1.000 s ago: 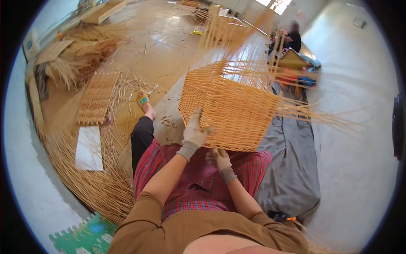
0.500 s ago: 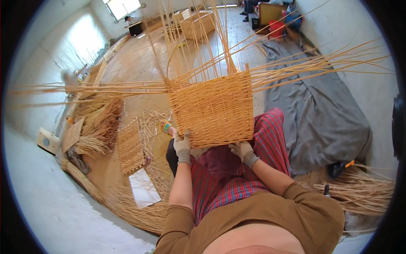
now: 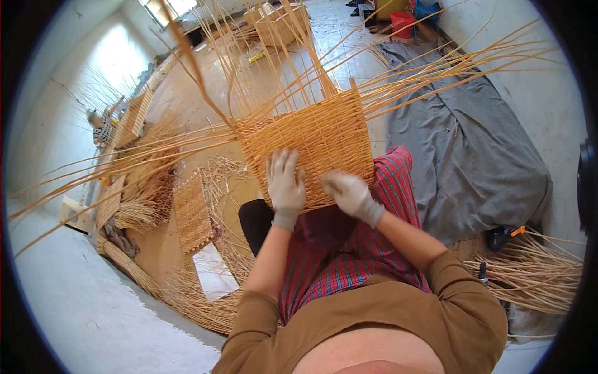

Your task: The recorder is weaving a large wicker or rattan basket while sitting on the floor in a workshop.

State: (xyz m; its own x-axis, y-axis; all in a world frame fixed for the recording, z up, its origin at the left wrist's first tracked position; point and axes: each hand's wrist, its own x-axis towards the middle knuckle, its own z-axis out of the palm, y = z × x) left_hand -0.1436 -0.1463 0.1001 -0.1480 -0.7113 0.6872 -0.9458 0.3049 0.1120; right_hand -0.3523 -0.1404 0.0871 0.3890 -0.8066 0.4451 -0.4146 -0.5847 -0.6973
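Observation:
A half-woven wicker basket (image 3: pixel 311 140) rests at my knees with one woven side toward me. Long willow rods (image 3: pixel 448 78) stick out from its top edge and corners. Gloved in grey-white, my left hand (image 3: pixel 286 184) lies flat against the lower left of that side, fingers stretched out. My right hand (image 3: pixel 352 194), also gloved, is over the lower right part of the weave. Motion smears its fingers, so their grip is unclear. A red striped cloth (image 3: pixel 349 258) covers my lap below the basket.
On the left floor lie a flat woven panel (image 3: pixel 192 210), a white sheet (image 3: pixel 215 271) and heaps of willow rods (image 3: pixel 143 199). A grey cloth (image 3: pixel 464 149) spreads along the right, near more rods (image 3: pixel 529 274). Farther off stand a large wicker basket (image 3: pixel 280 28) and a red bucket (image 3: pixel 402 25).
My hands have left the basket's lower edge and moved up onto its woven side. The basket has shifted slightly left and tilted, and its left-hand rods now slope downward.

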